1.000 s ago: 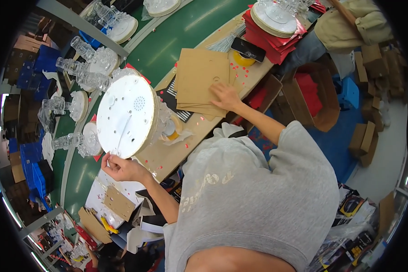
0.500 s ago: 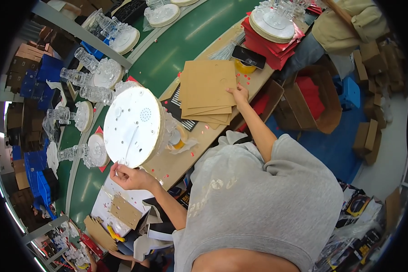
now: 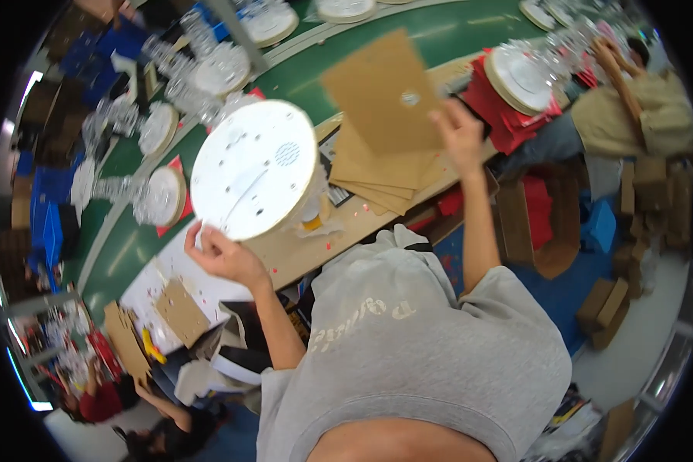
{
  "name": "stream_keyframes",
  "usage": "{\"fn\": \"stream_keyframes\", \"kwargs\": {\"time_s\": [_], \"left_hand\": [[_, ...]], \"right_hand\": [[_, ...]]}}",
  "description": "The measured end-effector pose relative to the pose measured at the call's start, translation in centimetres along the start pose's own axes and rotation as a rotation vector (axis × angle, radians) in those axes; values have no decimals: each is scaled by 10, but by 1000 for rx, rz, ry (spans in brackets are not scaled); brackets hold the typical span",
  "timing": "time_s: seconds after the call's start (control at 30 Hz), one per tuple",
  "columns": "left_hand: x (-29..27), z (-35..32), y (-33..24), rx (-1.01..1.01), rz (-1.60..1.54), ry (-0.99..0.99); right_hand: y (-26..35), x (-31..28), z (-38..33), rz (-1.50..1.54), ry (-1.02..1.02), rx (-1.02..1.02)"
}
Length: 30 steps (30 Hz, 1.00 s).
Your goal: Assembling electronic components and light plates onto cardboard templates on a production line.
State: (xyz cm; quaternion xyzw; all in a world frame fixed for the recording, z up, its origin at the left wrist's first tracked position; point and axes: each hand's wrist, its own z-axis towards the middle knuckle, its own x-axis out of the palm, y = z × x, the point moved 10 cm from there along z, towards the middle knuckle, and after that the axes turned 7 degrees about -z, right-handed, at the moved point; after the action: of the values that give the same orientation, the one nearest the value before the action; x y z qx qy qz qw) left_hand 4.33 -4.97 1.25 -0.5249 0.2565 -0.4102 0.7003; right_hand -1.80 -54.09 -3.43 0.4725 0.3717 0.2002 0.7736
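My right hand [image 3: 462, 137] grips the right edge of a brown cardboard sheet [image 3: 385, 92], which is lifted and tilted above a stack of similar sheets [image 3: 373, 181]. A small round hole shows in the lifted sheet; it and the hand are slightly blurred. My left hand [image 3: 227, 256] has its fingers curled at the lower rim of a white round lamp base [image 3: 254, 169]. Small holes and a patch of blue print mark that base. Clear parts show behind its right edge, partly hidden. Whatever lies between the left fingertips besides the rim is too small to make out.
Several clear lamps with white round bases [image 3: 160, 196] line the green conveyor [image 3: 123, 239]. Another lamp base [image 3: 518, 81] rests on red sheets [image 3: 500, 131] near a co-worker [image 3: 624, 115] at right. An open carton [image 3: 558, 258] stands on the floor. Cardboard [image 3: 181, 312] lies at lower left.
My right hand has raised the top cardboard sheet off the stack, up and tilted. My left hand stays at the lamp base's rim. The whole view has shifted and turned.
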Motion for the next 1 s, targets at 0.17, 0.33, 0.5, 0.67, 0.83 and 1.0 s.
{"fn": "stream_keyframes", "kwargs": {"time_s": [0.17, 0.33, 0.5, 0.67, 0.83, 1.0], "left_hand": [[2, -7, 3, -165, -211, 7], [5, -14, 1, -251, -291, 45], [0, -27, 18, -293, -539, 16], [2, -39, 22, -398, -894, 19], [5, -38, 6, -431, -552, 28], [2, -40, 7, -448, -524, 48]], "right_hand": [[95, -26, 93, 363, -136, -150], [131, 125, 138, 688, 885, -111], [153, 266, 74, -138, 1241, -330], [151, 289, 76, -66, 1282, -286], [142, 289, 74, -71, 1309, -214], [162, 268, 59, -155, 1091, -410]]}}
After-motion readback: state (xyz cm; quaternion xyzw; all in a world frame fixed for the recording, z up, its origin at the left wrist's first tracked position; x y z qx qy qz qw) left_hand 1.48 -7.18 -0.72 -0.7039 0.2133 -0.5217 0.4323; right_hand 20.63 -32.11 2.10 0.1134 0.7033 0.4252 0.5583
